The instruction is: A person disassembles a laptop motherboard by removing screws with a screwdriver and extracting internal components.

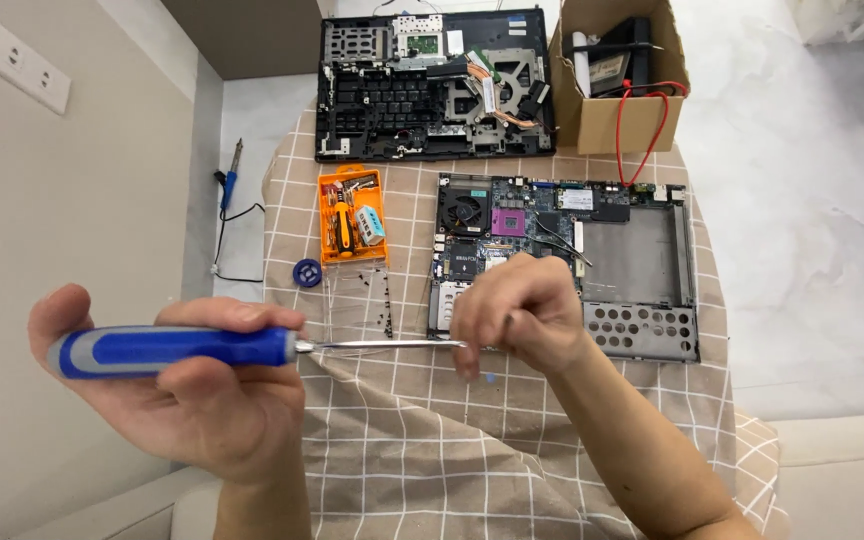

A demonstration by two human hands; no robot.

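Head view: my left hand (pixel 187 385) is clamped round the blue screwdriver (pixel 177 350), held level above the worktop (pixel 432 440). My right hand (pixel 517 310) pinches its tip. I judge I'm seating something there; next calls for steadiness over the board (pixel 512 225).

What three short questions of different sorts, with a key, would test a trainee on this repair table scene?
1. True or false: the left hand holds the blue-handled screwdriver.
2. What does the right hand pinch? A) the screwdriver's tip B) the red wire C) the orange tool case
3. Fill in: the red wire runs from the circuit board into the cardboard ____.

Key
1. True.
2. A; the fingers close around the end of the metal shaft.
3. Box, which stands beside the opened laptop base on the checked cloth.
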